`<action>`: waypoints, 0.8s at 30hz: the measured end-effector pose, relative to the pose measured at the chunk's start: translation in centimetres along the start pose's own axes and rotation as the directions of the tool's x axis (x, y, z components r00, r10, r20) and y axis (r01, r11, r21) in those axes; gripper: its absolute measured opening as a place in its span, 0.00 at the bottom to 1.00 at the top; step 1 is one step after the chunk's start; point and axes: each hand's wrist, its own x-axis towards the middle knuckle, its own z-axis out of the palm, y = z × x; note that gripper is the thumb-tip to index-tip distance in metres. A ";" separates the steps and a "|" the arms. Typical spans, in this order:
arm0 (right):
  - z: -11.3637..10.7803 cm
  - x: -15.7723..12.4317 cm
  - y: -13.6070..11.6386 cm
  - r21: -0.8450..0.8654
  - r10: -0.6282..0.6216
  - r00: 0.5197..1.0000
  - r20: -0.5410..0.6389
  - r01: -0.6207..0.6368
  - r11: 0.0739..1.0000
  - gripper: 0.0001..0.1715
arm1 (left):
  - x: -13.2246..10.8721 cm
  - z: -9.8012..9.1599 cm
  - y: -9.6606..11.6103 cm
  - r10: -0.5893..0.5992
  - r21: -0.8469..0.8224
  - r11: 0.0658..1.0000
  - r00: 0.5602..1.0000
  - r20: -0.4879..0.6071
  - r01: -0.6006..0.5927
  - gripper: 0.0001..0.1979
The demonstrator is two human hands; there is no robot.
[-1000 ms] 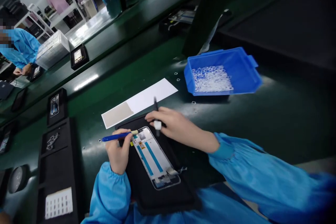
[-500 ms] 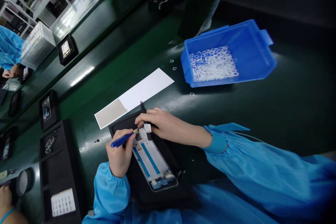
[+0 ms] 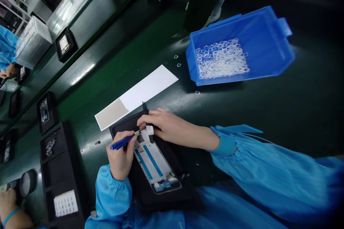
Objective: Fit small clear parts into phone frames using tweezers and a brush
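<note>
A phone frame (image 3: 156, 161), silver with two blue strips, lies tilted in a black tray (image 3: 126, 123) before me. My left hand (image 3: 119, 157) is closed round a blue pen-shaped tool (image 3: 122, 143), whose pale tip meets the frame's upper end. Over that same end, my right hand (image 3: 161, 123) is closed on black tweezers (image 3: 144, 107), their points facing away from the frame. A small white piece (image 3: 149, 130) shows at the right fingertips; whether it is worn or held I cannot tell. The fingers hide part of the frame's top.
A blue bin (image 3: 268, 46) of small white rings stands at the right, with a few loose rings nearby. A white card (image 3: 150, 86) lies beyond the tray. On the left are a black compartment tray (image 3: 57, 171) and a conveyor with phone trays. Another person's hand (image 3: 8, 200) is at lower left.
The view has shifted slightly, so the blue bin appears a little higher and farther right. Both hands keep their hold and place at the frame. The other person's hand at lower left shows more.
</note>
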 end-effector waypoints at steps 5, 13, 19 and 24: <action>0.1 0.0 0.1 0.000 -0.013 1.000 -0.009 0.013 1.000 0.21 | 0.1 -0.2 0.6 0.036 0.035 0.999 0.999 0.025 -0.037 0.03; 0.2 -0.1 0.4 -0.011 -0.040 0.999 -0.030 0.039 0.999 0.20 | 0.5 0.0 1.0 0.110 0.117 0.986 0.992 0.068 -0.118 0.03; 0.1 -0.1 0.0 0.014 -0.023 0.999 -0.030 0.023 1.000 0.17 | 1.0 -0.1 0.9 0.096 0.091 0.990 0.988 0.122 -0.108 0.04; 0.1 -0.1 -0.1 -0.001 -0.018 1.000 -0.022 0.018 1.000 0.18 | 0.6 0.1 0.6 0.087 0.027 0.996 0.990 0.107 -0.090 0.05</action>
